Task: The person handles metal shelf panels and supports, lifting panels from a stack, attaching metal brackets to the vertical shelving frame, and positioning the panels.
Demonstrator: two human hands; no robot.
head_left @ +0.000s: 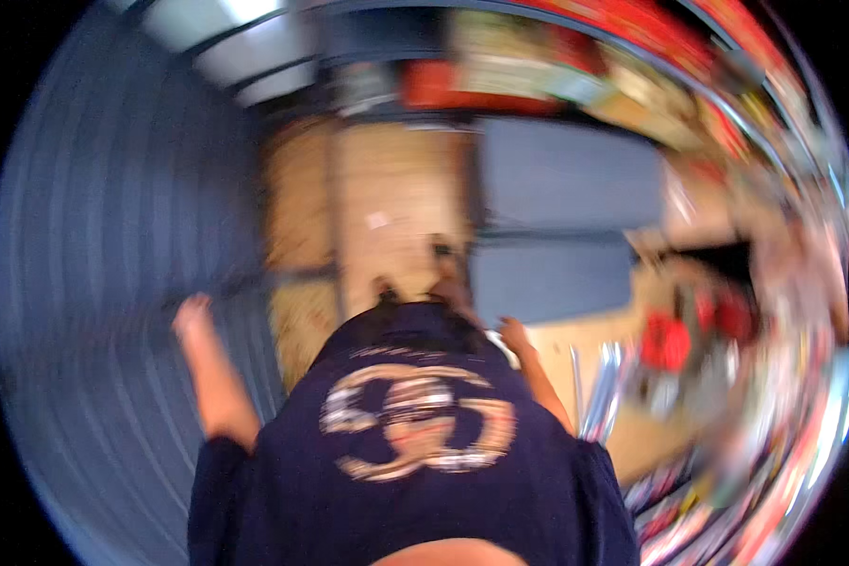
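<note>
My left hand (193,313) hangs out to the side, in front of the blue corrugated wall (123,208). Whether it touches the wall I cannot tell, and its fingers are smeared by motion. At my right side, my right hand (516,337) is low beside my dark shirt (415,519). Something small and white (506,352) shows right against that hand; its kind, and whether it is gripped, cannot be made out. Just beyond the right hand lies a flat blue-grey surface (552,283).
A tan floor strip (387,179) runs ahead of my feet, with a small pale scrap (377,220) on it. Another blue-grey panel (571,174) lies farther off. To the right are a blurred red object (665,341), upright silvery pieces (602,391) and crowded goods.
</note>
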